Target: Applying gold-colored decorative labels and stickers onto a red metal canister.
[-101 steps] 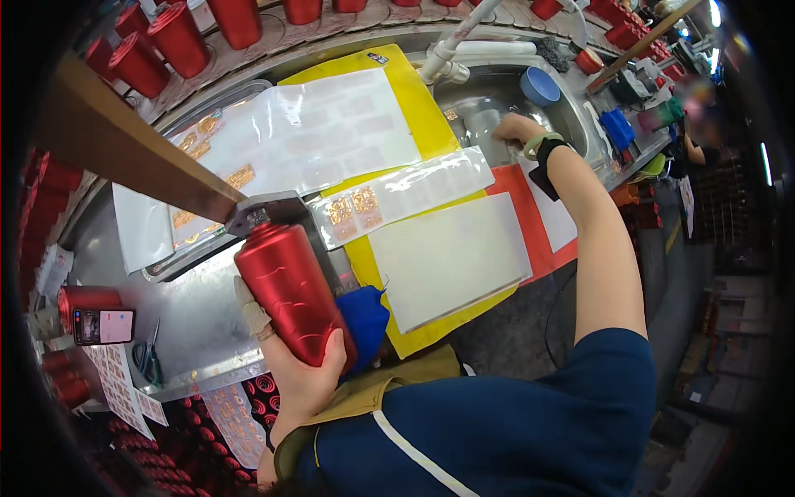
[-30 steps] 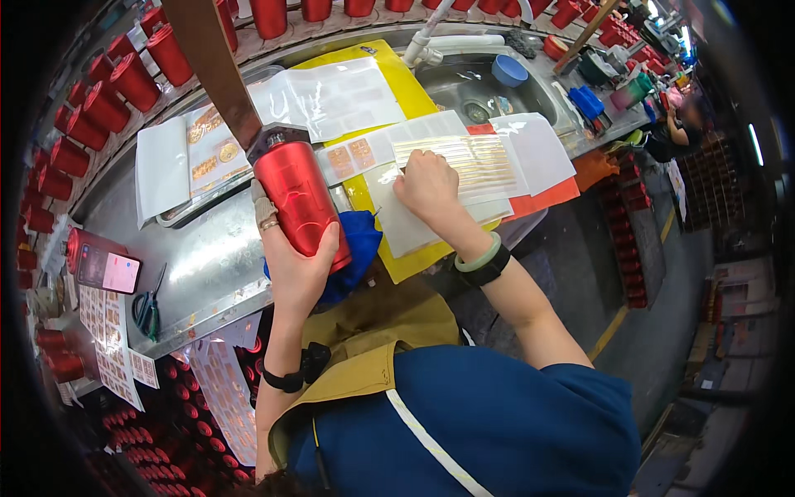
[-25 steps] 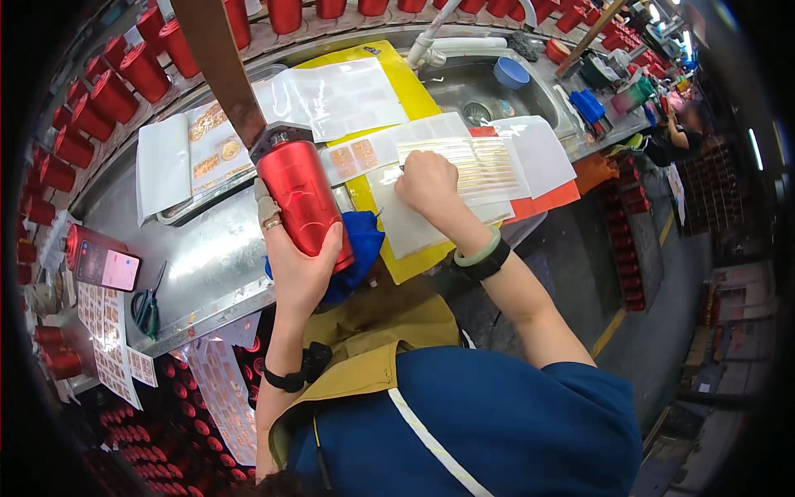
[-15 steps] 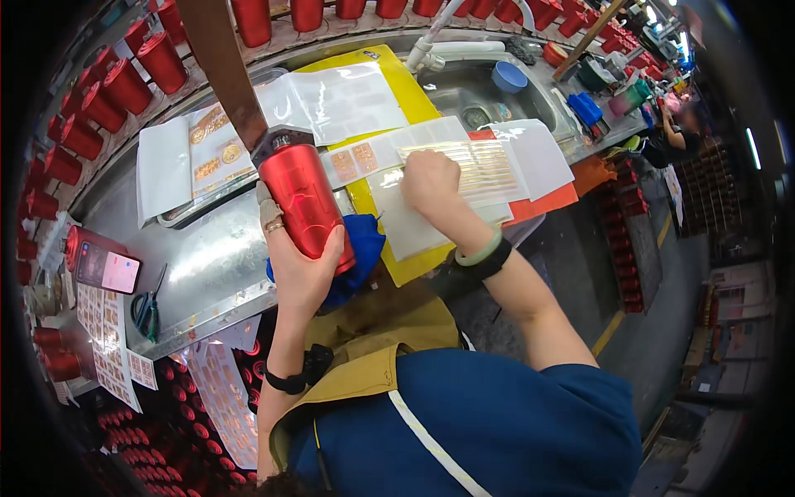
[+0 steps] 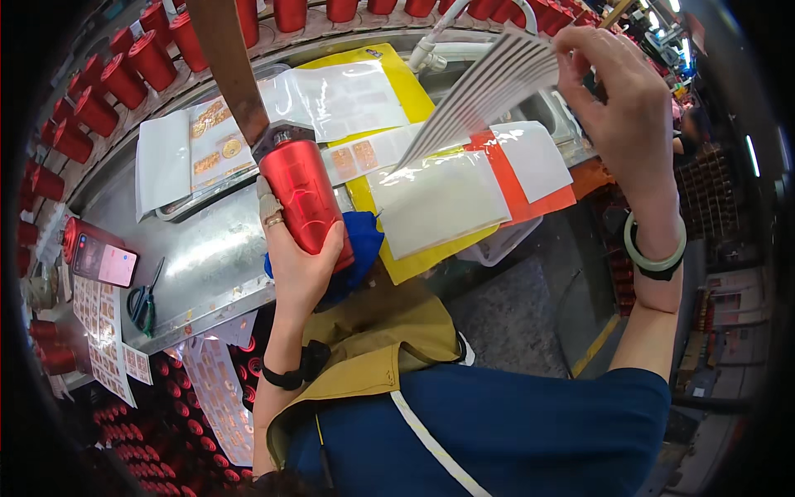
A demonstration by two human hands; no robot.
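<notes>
My left hand (image 5: 300, 258) is wrapped round a shiny red metal bottle (image 5: 305, 195), tilted, its neck end against a bracket at the foot of a brown bar (image 5: 225, 74). Up at the right, my right hand (image 5: 617, 95) pinches the corner of a striped decal sheet (image 5: 489, 91), which hangs curved in the air. Beneath it lie a pale sheet (image 5: 443, 207), a red sheet (image 5: 497, 178) and a yellow sheet (image 5: 414, 267). A blue cloth (image 5: 360, 240) sits under the bottle. Left of the raised sheet is a smaller decal strip (image 5: 352, 159) with gold squares.
A steel counter (image 5: 211, 248) carries scissors (image 5: 145, 302), a phone (image 5: 103, 261) and a tray of gold decal sheets (image 5: 211, 149). Behind it, red bottles (image 5: 153, 62) stand in rows. A faucet (image 5: 426, 54) rises by the sink. More red bottles (image 5: 199, 431) fill the space below the counter.
My right hand has risen up and to the right, peeling the striped decal sheet off the stack. The pale sheet beneath is now uncovered. My left hand and the bottle stay put.
</notes>
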